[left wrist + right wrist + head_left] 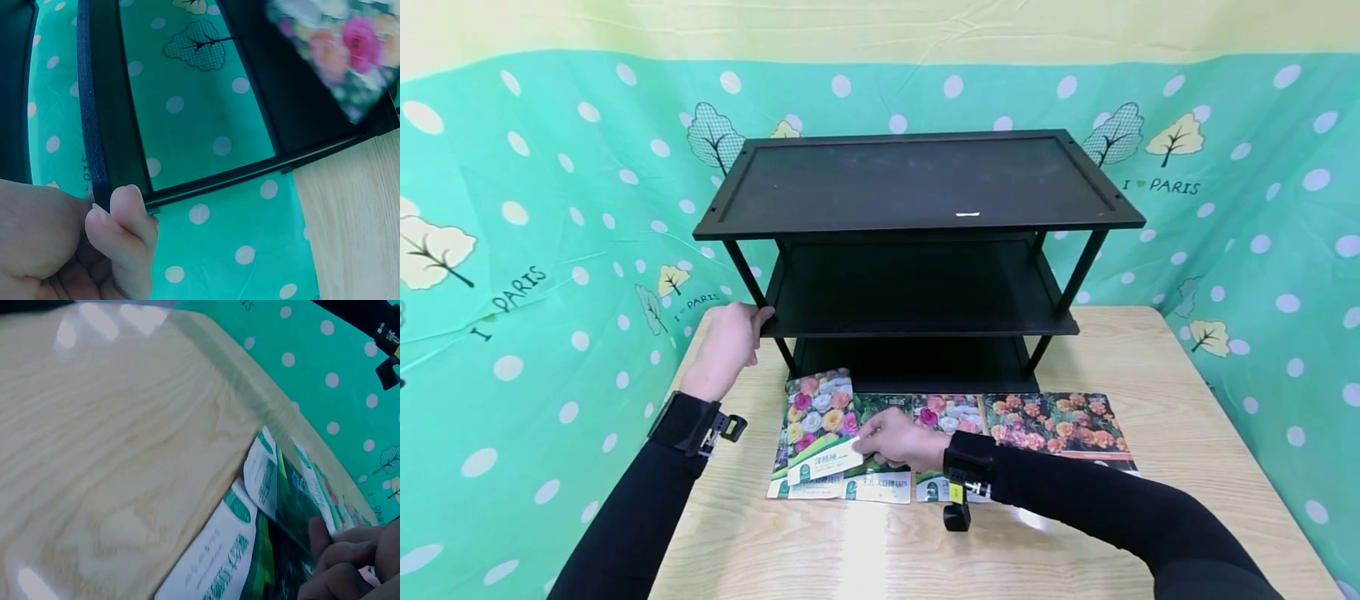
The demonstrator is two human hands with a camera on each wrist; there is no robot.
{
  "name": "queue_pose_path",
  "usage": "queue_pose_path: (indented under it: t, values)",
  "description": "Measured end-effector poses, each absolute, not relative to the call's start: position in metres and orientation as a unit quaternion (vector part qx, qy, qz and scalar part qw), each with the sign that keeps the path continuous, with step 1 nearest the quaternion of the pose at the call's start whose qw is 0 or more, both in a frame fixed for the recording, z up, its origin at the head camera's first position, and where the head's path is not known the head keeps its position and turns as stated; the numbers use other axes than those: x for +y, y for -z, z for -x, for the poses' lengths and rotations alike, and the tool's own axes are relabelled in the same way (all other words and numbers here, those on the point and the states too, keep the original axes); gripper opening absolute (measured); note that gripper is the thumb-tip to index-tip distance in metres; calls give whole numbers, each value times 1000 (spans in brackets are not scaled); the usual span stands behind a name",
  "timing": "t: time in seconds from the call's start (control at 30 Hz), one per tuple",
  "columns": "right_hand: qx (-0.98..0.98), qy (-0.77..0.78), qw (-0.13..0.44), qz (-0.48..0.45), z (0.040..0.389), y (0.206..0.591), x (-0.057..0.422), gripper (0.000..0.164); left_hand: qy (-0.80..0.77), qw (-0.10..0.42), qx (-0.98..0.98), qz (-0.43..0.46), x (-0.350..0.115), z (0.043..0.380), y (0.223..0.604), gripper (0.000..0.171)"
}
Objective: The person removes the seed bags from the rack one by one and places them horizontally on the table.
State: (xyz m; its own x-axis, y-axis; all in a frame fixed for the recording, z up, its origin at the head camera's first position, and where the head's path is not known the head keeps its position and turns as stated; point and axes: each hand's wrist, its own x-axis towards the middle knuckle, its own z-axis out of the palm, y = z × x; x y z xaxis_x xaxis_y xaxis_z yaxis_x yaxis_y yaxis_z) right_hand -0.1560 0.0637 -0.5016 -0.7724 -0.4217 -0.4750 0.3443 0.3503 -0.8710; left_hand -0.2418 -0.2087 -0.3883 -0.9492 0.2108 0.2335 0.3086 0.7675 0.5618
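My right hand (904, 437) pinches the lower right edge of a flower seed packet (820, 417) printed with roses. This packet is raised and tilted over another packet (778, 487) at the left end of the row. In the right wrist view the held packet (314, 478) shows its white strip edge-on beside my fingers. My left hand (730, 342) grips the front left corner of the middle shelf on a black three-tier rack (917, 179). The left wrist view shows the curled fingers (131, 212) at that corner, by the post.
Along the rack's front lie more packets: a dark green one (877, 490), one with roses (936, 408) and ones with orange flowers (1082, 425). Wooden tabletop (775, 550) extends in front. A green dotted curtain (550, 250) surrounds the table.
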Motion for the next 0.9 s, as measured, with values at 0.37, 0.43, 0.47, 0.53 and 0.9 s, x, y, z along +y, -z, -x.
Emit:
queue_pose_path:
  t: [0.37, 0.43, 0.47, 0.53, 0.9]
  values:
    - [676, 597, 432, 17, 153, 506, 1, 11, 259, 107, -946, 165, -208, 240, 389, 32]
    - [661, 600, 451, 15, 154, 508, -13, 12, 246, 116, -946, 174, -209, 238, 390, 34]
    - [656, 599, 459, 15, 154, 510, -19, 13, 240, 121, -947, 178, -209, 238, 391, 33]
    - [653, 596, 467, 14, 155, 512, -30, 15, 242, 124, -946, 174, -208, 239, 393, 41]
    - [643, 593, 485, 17, 158, 508, -61, 24, 211, 135, -950, 189, -207, 239, 389, 37]
